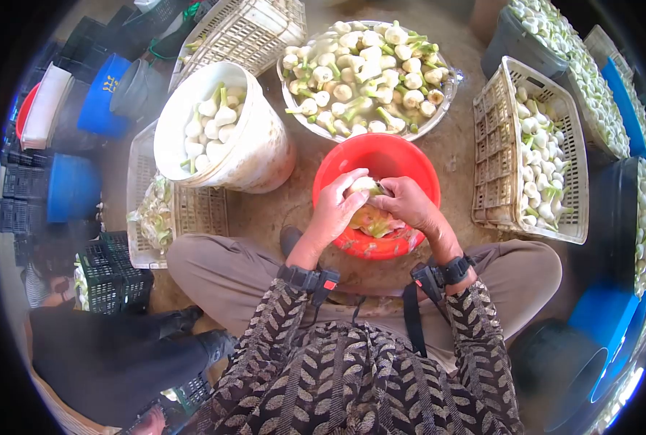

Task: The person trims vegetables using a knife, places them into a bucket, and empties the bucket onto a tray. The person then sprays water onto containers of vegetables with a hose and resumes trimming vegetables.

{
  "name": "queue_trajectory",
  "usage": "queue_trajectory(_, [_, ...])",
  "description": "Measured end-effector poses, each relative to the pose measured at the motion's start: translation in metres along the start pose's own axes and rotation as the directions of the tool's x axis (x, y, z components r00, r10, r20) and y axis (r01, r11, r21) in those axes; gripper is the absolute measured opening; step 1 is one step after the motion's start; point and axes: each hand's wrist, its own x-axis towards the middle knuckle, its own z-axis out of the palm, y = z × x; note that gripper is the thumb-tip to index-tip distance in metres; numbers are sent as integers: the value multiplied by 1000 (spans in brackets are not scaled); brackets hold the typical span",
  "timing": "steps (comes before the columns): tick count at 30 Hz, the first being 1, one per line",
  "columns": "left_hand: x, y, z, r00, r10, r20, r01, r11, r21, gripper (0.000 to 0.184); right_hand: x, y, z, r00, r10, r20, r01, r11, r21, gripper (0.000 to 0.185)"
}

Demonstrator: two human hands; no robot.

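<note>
Left hand [340, 204] and right hand [408, 204] meet, clamped on garlic bulb [364, 185] above red basin [429, 174]. Steady grip low over basin likely works best; peeled skins [371, 222] lie inside it.

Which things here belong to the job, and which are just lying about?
Job:
pale bulb, between left hand and right hand
red basin beneath
probably the big round basin and white bucket

Apparently just lying about:
blue tub with yellow marking
black crates at left
</note>
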Motion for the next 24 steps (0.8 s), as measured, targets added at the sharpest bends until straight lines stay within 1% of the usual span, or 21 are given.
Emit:
queue_trajectory(2, [-1,1,0,1000,-13,21,14,1000,-16,36,3,10,0,1000,-7,19,7,1000,-1,13])
queue_trajectory(4, [-2,4,-3,998,-27,48,29,999,-34,36,5,24,-1,997,28,77,-44,977,211,13])
queue_trajectory(5, [-1,13,-7,993,-76,96,76,997,-3,37,2,19,2,997,32,77,-47,976,211,13])
queue_trajectory(6, [-1,17,-10,983,-125,138,121,992,30,37,-4,9,8,998,50,49,-66,903,424,11])
queue_trajectory(7, [-2,10,-11,983,-124,133,121,992,29,37,-7,3,12,997,72,27,-73,786,614,10])
queue_trajectory(8, [-2,4,-11,984,-93,152,130,958,-255,38,-6,6,12,997,69,30,-73,790,609,10])
queue_trajectory(9, [-2,-2,-12,985,-55,161,132,846,-517,38,-5,12,12,998,41,41,-57,755,653,9])
queue_trajectory(10, [-4,-8,-10,986,-50,160,127,847,-517,38,-4,16,12,999,13,45,-40,716,697,8])
queue_trajectory(12, [-10,-4,3,995,13,94,69,584,-809,51,-6,7,10,1000,-11,19,-6,695,719,9])
queue_trajectory(13, [-12,-2,9,995,-50,87,101,465,-880,44,-6,8,10,1000,20,-10,-5,653,757,8])
queue_trajectory(14, [-9,-4,11,995,-42,85,95,462,-882,44,-5,8,9,998,51,-39,0,612,791,7])
queue_trajectory(15, [-3,-7,13,983,-150,107,171,536,-827,45,-3,9,6,998,47,-41,3,622,783,7])
queue_trajectory(16, [0,-11,15,957,-266,115,256,591,-765,46,-4,11,5,998,30,-51,16,688,726,7])
queue_trajectory(17, [5,-8,8,940,-250,231,340,685,-645,40,-5,13,5,998,12,-56,28,745,667,6])
queue_trajectory(18, [9,-8,-3,943,-246,224,333,684,-649,40,-3,14,5,998,-15,-60,49,796,604,6])
queue_trajectory(19, [13,-9,-14,893,-268,362,432,734,-524,41,0,15,2,998,-23,-59,53,798,600,6])
queue_trajectory(20, [13,-8,-21,818,-306,487,513,770,-380,42,2,18,-1,991,18,-132,67,792,607,6])
queue_trajectory(21, [10,-8,-23,825,-277,492,512,735,-444,40,2,20,-5,977,61,-203,78,785,614,6])
queue_trajectory(22, [5,-7,-23,829,-275,488,507,738,-445,40,3,21,-11,957,101,-273,93,781,618,6])
queue_trajectory(23, [0,-2,-24,889,-212,405,434,671,-602,41,0,13,-20,911,108,-398,83,897,434,9])
queue_trajectory(24, [-5,2,-24,936,-163,312,346,583,-735,41,2,20,-22,912,100,-398,90,897,432,9])
